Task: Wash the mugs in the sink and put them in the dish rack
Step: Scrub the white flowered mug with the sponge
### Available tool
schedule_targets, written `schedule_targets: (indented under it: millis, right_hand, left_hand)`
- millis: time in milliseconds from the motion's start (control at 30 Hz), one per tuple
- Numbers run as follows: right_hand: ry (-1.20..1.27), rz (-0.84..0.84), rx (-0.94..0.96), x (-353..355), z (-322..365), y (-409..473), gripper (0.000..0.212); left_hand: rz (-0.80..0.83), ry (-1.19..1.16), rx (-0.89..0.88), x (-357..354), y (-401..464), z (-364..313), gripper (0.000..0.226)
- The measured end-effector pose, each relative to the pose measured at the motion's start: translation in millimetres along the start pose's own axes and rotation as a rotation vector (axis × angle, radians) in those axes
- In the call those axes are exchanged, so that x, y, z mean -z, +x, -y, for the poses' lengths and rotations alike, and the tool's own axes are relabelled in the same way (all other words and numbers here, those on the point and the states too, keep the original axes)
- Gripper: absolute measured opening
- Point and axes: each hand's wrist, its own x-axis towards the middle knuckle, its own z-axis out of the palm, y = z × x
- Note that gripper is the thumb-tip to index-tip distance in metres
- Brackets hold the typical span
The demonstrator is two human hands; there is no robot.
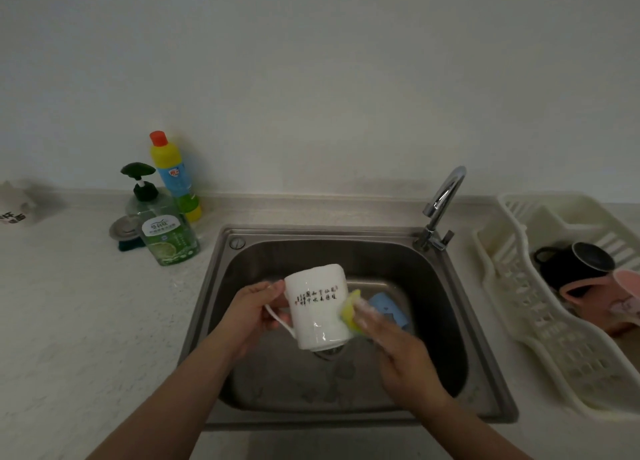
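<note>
white mug (317, 307): held over the sink (450, 321), black lettering on its side
black mug (571, 263): in the rack (519, 321)
pink mug (602, 296): beside it

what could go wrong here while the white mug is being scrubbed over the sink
1. The left hand holds the white mug only by its thin handle; if it is soapy, it might slip and chip against the steel sink.
2. A blue mug lies just behind in the basin, so a drop could knock it.
3. The dish rack already holds a black mug and a pink mug, crowding that end.
</note>
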Motion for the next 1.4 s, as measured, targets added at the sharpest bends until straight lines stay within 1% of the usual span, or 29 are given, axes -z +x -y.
schedule_targets:
  millis: [67, 100, 200, 267, 300, 367, 400, 467, 533, 567, 633, 667, 700, 767, 800, 833, 900, 933, 967, 1033, 1067, 1100, 1167, 1200, 1233, 1267, 1333, 1367, 1400]
  right_hand:
    - [0.074, -0.081, -0.091, -1.3, 8.5, 24.3, 0.058]
    - [0.056, -0.079, -0.083, -4.0, 19.1, 35.5, 0.051]
    - [-0.126, 0.051, 0.241, -5.6, 25.4, 25.8, 0.047]
    - [-0.211, 0.150, 0.334, 2.2, 12.9, 10.3, 0.047]
    - [-0.262, 0.139, 0.292, 3.8, 7.8, 14.1, 0.054]
    - [-0.328, 0.115, 0.115, 2.2, 8.7, 34.1, 0.075]
    - [-0.406, 0.158, 0.120, -0.5, 15.7, 42.5, 0.076]
    - [-0.504, 0.240, 0.411, -8.3, 18.3, 40.6, 0.053]
    - [-0.462, 0.304, 0.564, -5.0, 12.8, 28.6, 0.035]
    - [-0.470, 0.288, 0.553, -1.6, 8.9, 31.3, 0.037]
    - [-0.508, 0.176, 0.362, 1.4, 4.8, 46.1, 0.063]
    - [-0.508, 0.187, 0.289, 1.0, 7.4, 51.3, 0.074]
    - [-0.505, 0.211, 0.323, -1.8, 10.2, 51.0, 0.075]
    - [-0.439, 0.304, 0.534, -9.3, 10.3, 35.4, 0.055]
    - [-0.419, 0.333, 0.576, -7.2, 8.0, 30.6, 0.048]
    - [-0.415, 0.310, 0.543, -3.0, 7.4, 32.7, 0.048]
    - [-0.422, 0.181, 0.303, -0.2, 4.2, 46.3, 0.066]
    - [-0.437, 0.142, 0.236, -0.2, 8.4, 51.2, 0.069]
    - [-0.428, 0.141, 0.282, -3.2, 13.0, 50.9, 0.062]
    - [-0.318, 0.242, 0.420, -11.8, 18.2, 34.4, 0.043]
    - [-0.289, 0.266, 0.440, -11.9, 18.1, 27.6, 0.042]
    - [-0.282, 0.229, 0.412, -10.7, 16.2, 27.4, 0.046]
    - [-0.240, 0.065, 0.182, -9.4, 9.7, 35.8, 0.060]
    - [-0.192, 0.021, 0.081, -7.7, 10.5, 38.8, 0.059]
    - [-0.165, 0.026, 0.080, -7.8, 13.3, 37.1, 0.053]
    - [-0.167, 0.070, 0.142, -8.5, 16.6, 32.4, 0.047]
    - [-0.163, 0.225, 0.275, -9.4, 18.4, 12.6, 0.043]
    - [-0.148, 0.232, 0.279, -7.8, 14.9, 12.4, 0.045]
    - [-0.128, 0.188, 0.217, -7.7, 10.7, 19.6, 0.048]
  left_hand:
    - [0.027, 0.025, 0.001, -5.7, -1.8, -0.6, 0.026]
    - [0.027, 0.020, 0.001, -10.1, -2.6, -1.3, 0.028]
    - [0.004, 0.041, -0.015, -13.4, -4.7, -5.7, 0.029]
    - [0.001, 0.148, -0.046, -11.2, -5.1, -7.6, 0.025]
    - [-0.004, 0.229, -0.064, -11.6, -4.7, -7.7, 0.026]
    - [-0.022, 0.342, -0.072, -16.5, -1.7, -6.2, 0.028]
    - [-0.032, 0.352, -0.070, -18.8, -0.2, -5.7, 0.028]
    - [-0.048, 0.354, -0.061, -19.8, 1.3, -7.6, 0.025]
    - [-0.047, 0.384, -0.076, -17.2, 3.3, -9.2, 0.026]
    - [-0.044, 0.418, -0.091, -16.3, 3.5, -10.0, 0.026]
    - [-0.040, 0.475, -0.105, -17.3, 2.6, -10.6, 0.026]
    - [-0.039, 0.467, -0.104, -17.3, 2.7, -10.0, 0.026]
    - [-0.039, 0.450, -0.100, -16.4, 2.5, -9.9, 0.026]
    - [-0.033, 0.425, -0.092, -13.1, 1.6, -10.1, 0.026]
    - [-0.033, 0.416, -0.089, -11.2, 1.6, -10.1, 0.027]
    - [-0.030, 0.410, -0.087, -10.0, 1.3, -10.3, 0.028]
    - [-0.013, 0.397, -0.079, -9.3, 1.7, -9.6, 0.026]
    - [-0.007, 0.377, -0.069, -8.7, 2.1, -8.7, 0.025]
    - [-0.009, 0.353, -0.060, -7.4, 2.2, -7.8, 0.024]
    - [-0.020, 0.304, -0.043, -2.1, 1.2, -6.3, 0.028]
    - [-0.018, 0.279, -0.043, 0.3, 0.1, -5.9, 0.028]
    - [-0.015, 0.266, -0.050, 1.7, -1.2, -5.8, 0.027]
    - [-0.011, 0.247, -0.068, 2.1, -3.6, -5.8, 0.025]
    - [-0.016, 0.225, -0.074, 2.2, -4.0, -5.3, 0.025]
    - [-0.029, 0.197, -0.077, 3.3, -4.4, -5.2, 0.025]
    - [-0.039, 0.177, -0.079, 4.4, -3.6, -6.4, 0.025]
    - [-0.035, 0.189, -0.085, 9.1, -3.8, -7.4, 0.027]
    - [-0.024, 0.212, -0.096, 10.1, -3.4, -8.3, 0.028]
    - [-0.013, 0.239, -0.100, 10.0, -3.0, -8.8, 0.028]
